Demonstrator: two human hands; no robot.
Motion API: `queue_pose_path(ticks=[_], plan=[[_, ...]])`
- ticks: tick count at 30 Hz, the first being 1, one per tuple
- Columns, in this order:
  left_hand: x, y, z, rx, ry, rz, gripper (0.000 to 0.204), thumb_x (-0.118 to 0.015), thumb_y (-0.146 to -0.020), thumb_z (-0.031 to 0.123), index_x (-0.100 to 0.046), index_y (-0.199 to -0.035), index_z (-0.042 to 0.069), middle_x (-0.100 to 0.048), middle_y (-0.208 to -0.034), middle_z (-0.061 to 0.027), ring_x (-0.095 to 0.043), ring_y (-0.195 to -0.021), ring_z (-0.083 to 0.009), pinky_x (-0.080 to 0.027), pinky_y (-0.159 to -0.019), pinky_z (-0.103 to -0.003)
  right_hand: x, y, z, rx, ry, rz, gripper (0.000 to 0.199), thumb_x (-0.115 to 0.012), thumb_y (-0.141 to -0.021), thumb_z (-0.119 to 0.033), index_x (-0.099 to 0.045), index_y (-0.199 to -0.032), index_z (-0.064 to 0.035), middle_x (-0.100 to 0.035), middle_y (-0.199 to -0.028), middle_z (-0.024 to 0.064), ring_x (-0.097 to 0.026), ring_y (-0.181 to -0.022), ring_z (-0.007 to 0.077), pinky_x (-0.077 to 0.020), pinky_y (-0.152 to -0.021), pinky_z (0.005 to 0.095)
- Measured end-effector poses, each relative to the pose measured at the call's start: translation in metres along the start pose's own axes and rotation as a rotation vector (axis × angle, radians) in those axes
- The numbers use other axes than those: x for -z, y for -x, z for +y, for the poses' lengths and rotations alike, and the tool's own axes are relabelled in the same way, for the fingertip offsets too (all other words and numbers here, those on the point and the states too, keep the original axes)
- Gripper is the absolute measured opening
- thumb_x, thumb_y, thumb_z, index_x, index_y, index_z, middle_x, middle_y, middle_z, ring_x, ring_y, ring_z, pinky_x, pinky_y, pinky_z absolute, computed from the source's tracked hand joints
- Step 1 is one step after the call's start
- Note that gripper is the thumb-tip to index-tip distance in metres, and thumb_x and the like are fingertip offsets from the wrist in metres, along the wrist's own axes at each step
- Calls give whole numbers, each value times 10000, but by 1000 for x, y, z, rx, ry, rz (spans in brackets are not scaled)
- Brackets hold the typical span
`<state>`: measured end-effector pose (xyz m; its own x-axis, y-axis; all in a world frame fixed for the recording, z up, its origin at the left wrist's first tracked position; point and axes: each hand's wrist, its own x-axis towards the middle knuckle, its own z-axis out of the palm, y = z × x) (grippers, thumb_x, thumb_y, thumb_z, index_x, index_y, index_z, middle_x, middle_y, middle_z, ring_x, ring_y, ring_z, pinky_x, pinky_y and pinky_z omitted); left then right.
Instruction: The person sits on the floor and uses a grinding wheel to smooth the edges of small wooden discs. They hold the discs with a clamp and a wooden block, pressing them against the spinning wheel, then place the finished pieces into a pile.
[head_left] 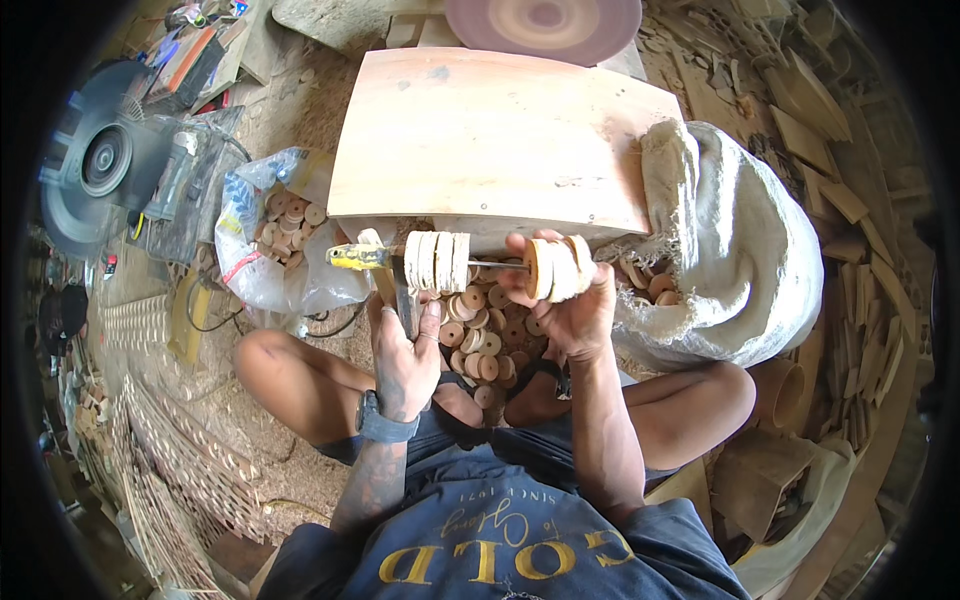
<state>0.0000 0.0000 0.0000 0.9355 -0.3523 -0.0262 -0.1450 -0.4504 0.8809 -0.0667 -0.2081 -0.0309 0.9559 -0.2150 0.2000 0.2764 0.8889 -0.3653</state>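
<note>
Holding a screwdriver threaded with wooden discs, left hand is wrapped round something below it, can't make out what; right hand grips more discs at the board's near edge, shaft mostly hidden

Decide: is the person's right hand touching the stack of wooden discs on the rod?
Touching: the head view shows the right hand wrapped around the wooden discs.
</note>
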Motion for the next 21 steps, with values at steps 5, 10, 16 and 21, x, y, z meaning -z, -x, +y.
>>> queue_pose_path(ticks=[5, 10, 16, 21], plan=[[-5, -6, -5, -36, -31, 25, 374, -622, -946, 319, -578, -1058, -35, -661, -962, -193, -645, -870, -336, -486, -796, -413, -38, -1, 4, 304, 669, 417, 508, -467, -1018, -300, -382, -1412, 9, -487, -1386, 232, -580, -1170, 269, -496, -992, 364], [-9, -2, -6, -5, -58, 40, 416, -607, -950, 348, -560, -1040, -56, -646, -952, -230, -629, -873, -382, -476, -793, -441, -51, 2, 19, 313, 651, 429, 612, -641, -942, -195, -361, -1437, 30, -468, -1422, 189, -459, -1298, 226, -373, -1081, 349], [-21, -3, 0, 38, -144, 16, 341, -600, -965, 275, -563, -1087, -42, -638, -997, -181, -621, -923, -294, -470, -837, -387, -63, -11, 38, 298, 577, 522, 743, -729, -866, -128, -309, -1460, 22, -467, -1409, 173, -452, -1299, 234, -374, -1081, 350], [-23, -10, 11, -18, -147, 63, 281, -590, -972, 220, -558, -1080, -38, -621, -1028, -158, -611, -909, -268, -478, -814, -372, -67, -17, 34, 172, 662, 553, 691, -722, -879, -147, -348, -1432, 32, -507, -1355, 158, -497, -1241, 225, -412, -1045, 343]])
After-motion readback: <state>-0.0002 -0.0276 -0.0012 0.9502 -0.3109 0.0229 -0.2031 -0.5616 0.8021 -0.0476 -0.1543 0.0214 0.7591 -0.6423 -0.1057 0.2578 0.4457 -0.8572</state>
